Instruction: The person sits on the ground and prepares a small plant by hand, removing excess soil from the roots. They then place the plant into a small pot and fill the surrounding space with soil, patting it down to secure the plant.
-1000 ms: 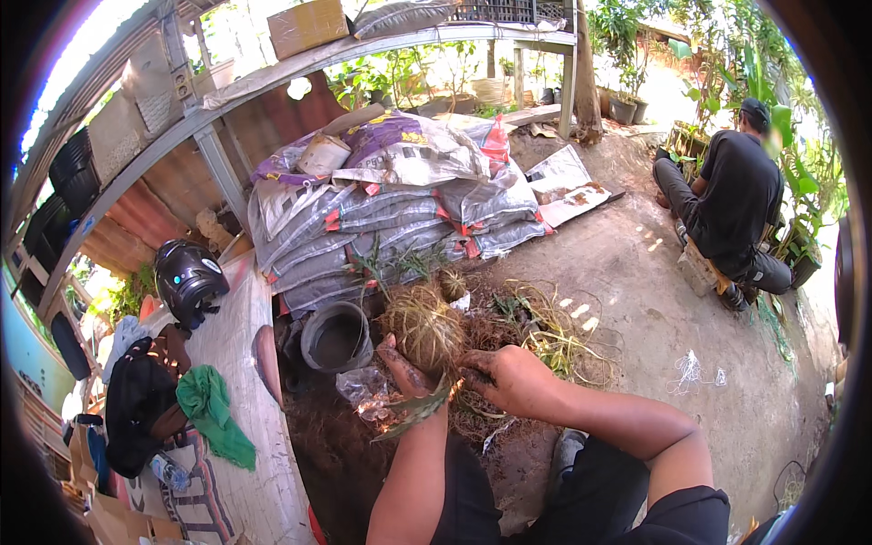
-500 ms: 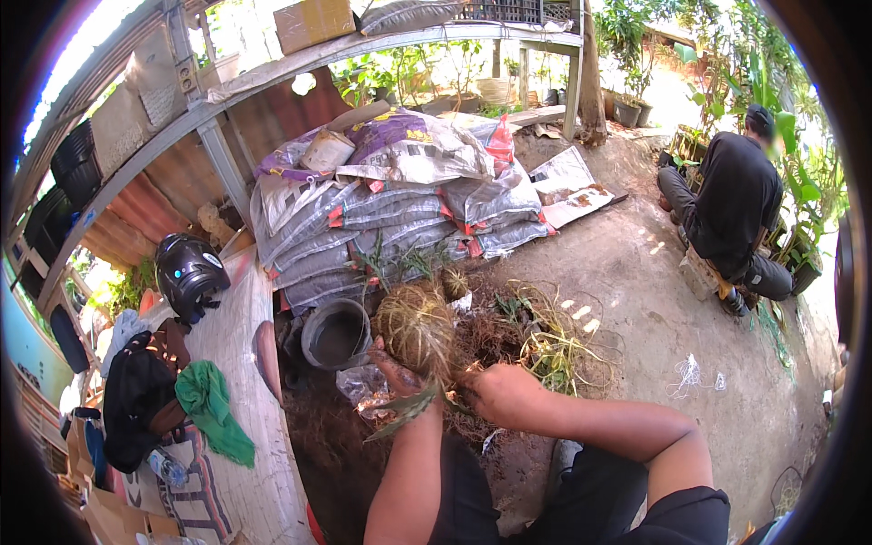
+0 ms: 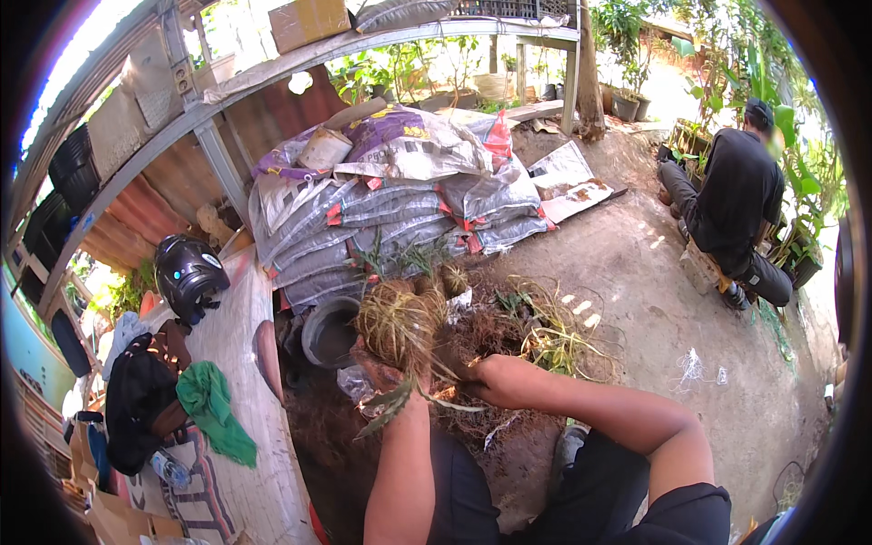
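Observation:
My left hand (image 3: 380, 371) is wrapped round the underside of a round, straw-coloured root ball (image 3: 395, 320) bound with thin fibres. Long green jagged leaves (image 3: 392, 409) hang below it, past my left wrist. My right hand (image 3: 501, 381) is closed just to the right of the ball, its fingertips turned toward it. Thin strands run between the ball and those fingers, but what they pinch is hidden. Right behind the held ball stand a smaller fibre ball (image 3: 455, 280) and some spiky green plants (image 3: 413, 261). Brown loose fibre (image 3: 481, 336) lies heaped beyond my right hand.
A dark round pot (image 3: 329, 334) stands left of the ball. Stacked grey sacks (image 3: 391, 204) rise behind. Dry yellowish strands (image 3: 559, 341) spread to the right. A black helmet (image 3: 189, 275) and green cloth (image 3: 213, 409) rest at left. A seated person (image 3: 738, 195) is at far right.
The root ball has turned and shifted slightly left and down with my left hand. My right hand has moved a little to the right, staying closed.

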The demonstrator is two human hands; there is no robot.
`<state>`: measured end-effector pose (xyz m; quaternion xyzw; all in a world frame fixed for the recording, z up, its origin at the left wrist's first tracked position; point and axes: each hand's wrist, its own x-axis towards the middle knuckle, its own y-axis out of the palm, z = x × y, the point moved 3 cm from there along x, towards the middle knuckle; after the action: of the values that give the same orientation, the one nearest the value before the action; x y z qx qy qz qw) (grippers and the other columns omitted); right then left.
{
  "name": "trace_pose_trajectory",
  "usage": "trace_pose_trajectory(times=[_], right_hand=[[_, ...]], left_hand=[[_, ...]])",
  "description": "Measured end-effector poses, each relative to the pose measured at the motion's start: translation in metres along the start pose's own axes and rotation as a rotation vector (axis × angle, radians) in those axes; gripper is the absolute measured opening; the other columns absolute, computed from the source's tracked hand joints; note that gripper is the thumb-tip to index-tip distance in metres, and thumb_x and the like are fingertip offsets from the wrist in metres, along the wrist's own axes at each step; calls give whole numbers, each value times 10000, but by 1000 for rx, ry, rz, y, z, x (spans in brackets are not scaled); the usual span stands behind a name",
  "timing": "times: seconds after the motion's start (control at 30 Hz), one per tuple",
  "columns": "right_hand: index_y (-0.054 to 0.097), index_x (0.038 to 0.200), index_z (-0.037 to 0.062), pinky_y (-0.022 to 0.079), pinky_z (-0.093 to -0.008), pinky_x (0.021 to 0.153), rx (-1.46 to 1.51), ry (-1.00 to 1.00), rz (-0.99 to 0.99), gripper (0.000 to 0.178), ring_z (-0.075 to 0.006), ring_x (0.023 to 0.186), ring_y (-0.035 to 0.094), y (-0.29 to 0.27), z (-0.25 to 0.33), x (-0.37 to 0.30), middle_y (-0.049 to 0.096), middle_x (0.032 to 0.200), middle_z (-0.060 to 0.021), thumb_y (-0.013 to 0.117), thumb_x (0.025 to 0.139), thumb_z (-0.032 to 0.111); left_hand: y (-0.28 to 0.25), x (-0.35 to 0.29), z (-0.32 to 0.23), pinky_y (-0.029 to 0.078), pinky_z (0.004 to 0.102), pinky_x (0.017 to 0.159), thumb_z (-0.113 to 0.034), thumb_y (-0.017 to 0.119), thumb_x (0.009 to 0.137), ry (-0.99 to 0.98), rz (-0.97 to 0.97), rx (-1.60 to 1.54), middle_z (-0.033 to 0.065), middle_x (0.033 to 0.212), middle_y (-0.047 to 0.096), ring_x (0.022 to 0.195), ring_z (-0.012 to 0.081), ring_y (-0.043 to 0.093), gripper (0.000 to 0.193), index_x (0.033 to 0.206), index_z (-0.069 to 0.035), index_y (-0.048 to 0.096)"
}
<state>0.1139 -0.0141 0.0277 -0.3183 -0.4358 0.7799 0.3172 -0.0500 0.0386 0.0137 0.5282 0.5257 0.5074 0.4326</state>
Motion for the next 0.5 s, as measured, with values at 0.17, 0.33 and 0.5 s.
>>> trace_pose_trajectory(times=[0.17, 0.33, 0.5], right_hand=[[514, 1271, 89, 508, -499, 788, -19, -29, 89, 392, -398, 891, 637, 3, -12, -14, 655, 943, -228, 491, 941, 300], [549, 1208, 41, 509, -496, 794, 32, -9, 55, 409, -373, 913, 647, 6, -17, -11, 654, 963, -239, 443, 974, 359], [589, 1163, 71, 472, -381, 619, 755, -115, 359, 550, -198, 679, 573, 35, -48, -1, 574, 754, -67, 346, 990, 532]], left_hand=[[-12, 7, -9, 435, 503, 987, -422, 434, 888, 49, -37, 40, 144, 1295, 533, 1171, 329, 527, 563, 1300, -46, 506], [-12, 4, -10, 399, 579, 1011, -476, 434, 882, 14, -5, 24, 157, 1346, 497, 1218, 370, 494, 609, 1337, -74, 480], [-4, -3, -2, 430, 496, 1000, -408, 450, 879, -24, 70, -13, 158, 1298, 530, 1176, 337, 525, 556, 1295, -45, 510]])
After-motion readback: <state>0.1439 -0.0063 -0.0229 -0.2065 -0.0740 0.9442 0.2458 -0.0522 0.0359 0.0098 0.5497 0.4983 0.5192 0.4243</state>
